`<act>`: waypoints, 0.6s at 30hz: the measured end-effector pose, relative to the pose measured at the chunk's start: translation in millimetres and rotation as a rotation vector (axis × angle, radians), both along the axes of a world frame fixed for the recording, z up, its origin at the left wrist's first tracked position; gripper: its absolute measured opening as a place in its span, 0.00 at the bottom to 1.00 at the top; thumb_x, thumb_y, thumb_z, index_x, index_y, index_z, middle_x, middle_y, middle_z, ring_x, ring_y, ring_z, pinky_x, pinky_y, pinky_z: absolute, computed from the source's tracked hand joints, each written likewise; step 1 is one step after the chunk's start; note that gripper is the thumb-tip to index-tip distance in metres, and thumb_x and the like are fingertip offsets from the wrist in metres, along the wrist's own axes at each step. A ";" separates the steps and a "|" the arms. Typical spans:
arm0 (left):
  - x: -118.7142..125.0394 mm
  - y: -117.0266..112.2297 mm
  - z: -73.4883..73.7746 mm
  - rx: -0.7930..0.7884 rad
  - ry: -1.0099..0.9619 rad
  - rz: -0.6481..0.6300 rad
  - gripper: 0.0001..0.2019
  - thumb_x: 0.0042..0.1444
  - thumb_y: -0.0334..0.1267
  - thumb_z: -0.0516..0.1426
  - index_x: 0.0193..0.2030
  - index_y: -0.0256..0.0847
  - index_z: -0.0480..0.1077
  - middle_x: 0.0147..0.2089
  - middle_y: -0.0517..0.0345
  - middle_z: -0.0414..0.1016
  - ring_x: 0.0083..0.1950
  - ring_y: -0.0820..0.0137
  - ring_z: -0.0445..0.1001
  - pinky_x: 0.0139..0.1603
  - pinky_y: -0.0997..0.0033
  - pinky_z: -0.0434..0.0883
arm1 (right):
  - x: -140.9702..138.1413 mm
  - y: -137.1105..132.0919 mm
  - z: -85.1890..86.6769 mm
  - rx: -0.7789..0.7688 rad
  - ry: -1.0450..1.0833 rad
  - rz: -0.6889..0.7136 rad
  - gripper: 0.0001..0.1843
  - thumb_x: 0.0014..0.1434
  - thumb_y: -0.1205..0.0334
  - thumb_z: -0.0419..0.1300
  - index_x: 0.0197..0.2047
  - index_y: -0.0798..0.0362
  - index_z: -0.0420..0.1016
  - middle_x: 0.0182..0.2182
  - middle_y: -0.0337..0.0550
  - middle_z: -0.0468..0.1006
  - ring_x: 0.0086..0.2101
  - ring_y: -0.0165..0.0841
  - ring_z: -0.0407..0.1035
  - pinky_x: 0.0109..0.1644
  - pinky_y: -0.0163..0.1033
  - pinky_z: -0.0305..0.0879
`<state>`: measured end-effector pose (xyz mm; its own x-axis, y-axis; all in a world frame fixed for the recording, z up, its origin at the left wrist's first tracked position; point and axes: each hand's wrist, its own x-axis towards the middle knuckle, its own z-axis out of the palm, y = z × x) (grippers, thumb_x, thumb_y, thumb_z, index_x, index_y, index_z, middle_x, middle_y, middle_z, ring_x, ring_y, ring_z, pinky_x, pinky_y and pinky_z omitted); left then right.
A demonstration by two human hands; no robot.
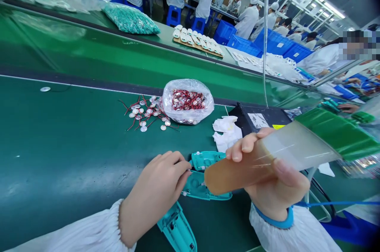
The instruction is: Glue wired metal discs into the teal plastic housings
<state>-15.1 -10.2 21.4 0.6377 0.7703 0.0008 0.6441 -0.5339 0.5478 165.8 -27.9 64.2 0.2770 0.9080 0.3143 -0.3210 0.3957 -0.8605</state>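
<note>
My right hand [276,180] is wrapped round a tilted translucent bottle [237,175] with amber contents at its lower left and a green part at its upper right. That lower end covers part of two open teal plastic shells [194,190] lying side by side. At their left ends, my left hand [162,177] has thumb and fingers pinched together, touching the shells; its fingertips are partly hidden. Another teal shell [178,228] with small parts inside lies below my left wrist.
A plastic bag [190,115] of round metal discs with red wires stands behind, with loose discs [144,113] to its left. Crumpled white tissue [227,133] lies beside a black box [249,111]. A hanging tube [265,46] crosses the view. People work beyond.
</note>
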 end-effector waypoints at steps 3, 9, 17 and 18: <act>2.3 1.5 -0.6 0.001 0.030 0.005 0.10 0.62 0.30 0.51 0.39 0.43 0.74 0.36 0.58 0.72 0.37 0.65 0.72 0.37 0.64 0.69 | -0.2 -0.5 -2.8 0.010 -0.032 0.013 0.14 0.48 0.57 0.64 0.38 0.50 0.69 0.25 0.37 0.73 0.22 0.32 0.69 0.26 0.39 0.69; 3.4 3.6 1.5 0.013 0.076 -0.006 0.11 0.62 0.30 0.51 0.36 0.42 0.74 0.35 0.57 0.72 0.36 0.67 0.72 0.34 0.68 0.68 | 1.6 0.9 -4.0 -0.002 -0.067 0.034 0.15 0.48 0.57 0.64 0.39 0.50 0.68 0.25 0.37 0.73 0.22 0.33 0.69 0.25 0.40 0.68; 4.2 2.8 0.7 0.051 0.092 -0.005 0.11 0.61 0.30 0.51 0.35 0.42 0.74 0.33 0.58 0.72 0.34 0.69 0.72 0.31 0.71 0.66 | 0.5 2.2 -3.2 -0.018 -0.112 0.052 0.15 0.49 0.55 0.63 0.39 0.50 0.67 0.25 0.36 0.73 0.22 0.33 0.69 0.25 0.40 0.68; 4.5 2.8 0.6 0.052 0.100 -0.008 0.11 0.62 0.30 0.51 0.35 0.42 0.74 0.33 0.59 0.72 0.33 0.69 0.72 0.31 0.72 0.66 | 0.6 2.3 -2.9 -0.009 -0.125 0.055 0.15 0.49 0.55 0.63 0.39 0.50 0.67 0.25 0.36 0.73 0.22 0.33 0.69 0.25 0.40 0.68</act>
